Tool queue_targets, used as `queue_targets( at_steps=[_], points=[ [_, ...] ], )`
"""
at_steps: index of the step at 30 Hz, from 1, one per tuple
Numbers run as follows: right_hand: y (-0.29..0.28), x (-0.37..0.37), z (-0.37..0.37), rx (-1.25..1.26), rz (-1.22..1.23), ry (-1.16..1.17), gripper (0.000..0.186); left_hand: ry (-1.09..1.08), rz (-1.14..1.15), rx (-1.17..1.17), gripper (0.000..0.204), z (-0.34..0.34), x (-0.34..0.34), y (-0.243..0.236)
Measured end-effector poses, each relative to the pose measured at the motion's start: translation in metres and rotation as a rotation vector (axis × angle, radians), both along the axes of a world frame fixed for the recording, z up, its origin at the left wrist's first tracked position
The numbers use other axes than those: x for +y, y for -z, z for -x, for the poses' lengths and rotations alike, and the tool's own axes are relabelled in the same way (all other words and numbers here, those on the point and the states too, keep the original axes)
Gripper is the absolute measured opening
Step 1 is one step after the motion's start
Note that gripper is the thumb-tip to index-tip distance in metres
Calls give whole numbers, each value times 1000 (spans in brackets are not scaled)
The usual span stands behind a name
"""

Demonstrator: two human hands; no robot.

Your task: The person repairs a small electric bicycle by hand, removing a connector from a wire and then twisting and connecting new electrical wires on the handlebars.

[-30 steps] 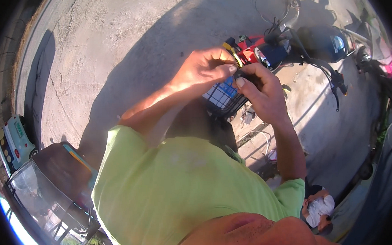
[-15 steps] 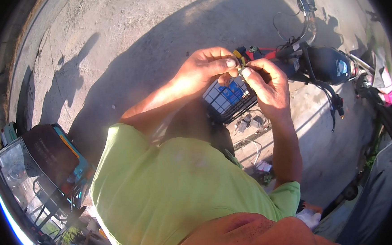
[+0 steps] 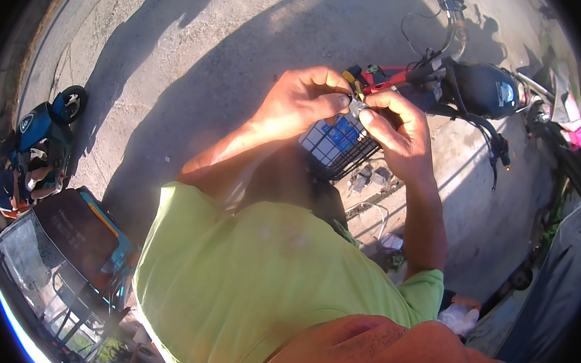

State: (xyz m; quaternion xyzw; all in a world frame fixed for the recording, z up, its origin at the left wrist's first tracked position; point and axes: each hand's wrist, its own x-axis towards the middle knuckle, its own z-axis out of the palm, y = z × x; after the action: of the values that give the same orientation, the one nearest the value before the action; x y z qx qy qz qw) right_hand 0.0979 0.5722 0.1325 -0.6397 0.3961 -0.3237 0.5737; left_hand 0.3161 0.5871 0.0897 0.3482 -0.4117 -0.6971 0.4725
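Observation:
In front of my chest my left hand [image 3: 307, 99] and my right hand [image 3: 401, 127] meet, thumbs and fingers pinched. Between their fingertips sits a small greyish piece [image 3: 357, 105], too small and too covered to name. Both hands appear to grip it. Right below them is a black wire basket [image 3: 342, 173] with a blue package [image 3: 343, 133] in it. Just beyond my fingertips lie a yellow-and-black item [image 3: 352, 75] and a red part [image 3: 391, 82], partly hidden by the hands.
To the right stands a partly stripped two-wheeler with a black body [image 3: 488, 93] and a handlebar [image 3: 483, 130]. Dark blocks [image 3: 370, 176] lie on the ground below the basket. At left are a vehicle with a windscreen [image 3: 25, 254] and a person on a blue scooter [image 3: 38, 134].
A blue scooter with a person on it has come into view at the left. Between my fingertips the small piece now shows a greyish face. My hands have barely shifted.

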Motion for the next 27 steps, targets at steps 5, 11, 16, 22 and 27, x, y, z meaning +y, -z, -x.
queue_targets(
  at_steps=[5, 11, 16, 22, 27],
  points=[
    [3, 0, 8, 3, -84, 37, 13, 93, -181, 141, 18, 0, -2, -2],
    [14, -1, 12, -125, -103, 74, 19, 166, -256, 288, 19, -2, -1, 3],
    [17, 6, -2, -106, 141, 306, 31, 124, -250, 367, 18, 6, 0, 3],
    [-2, 16, -10, 165, 538, 284, 31, -22, -240, 279, 16, 16, 8, 1],
    [7, 13, -7, 148, 529, 276, 25, 3, -123, 201, 15, 20, 9, 2]
  ],
)
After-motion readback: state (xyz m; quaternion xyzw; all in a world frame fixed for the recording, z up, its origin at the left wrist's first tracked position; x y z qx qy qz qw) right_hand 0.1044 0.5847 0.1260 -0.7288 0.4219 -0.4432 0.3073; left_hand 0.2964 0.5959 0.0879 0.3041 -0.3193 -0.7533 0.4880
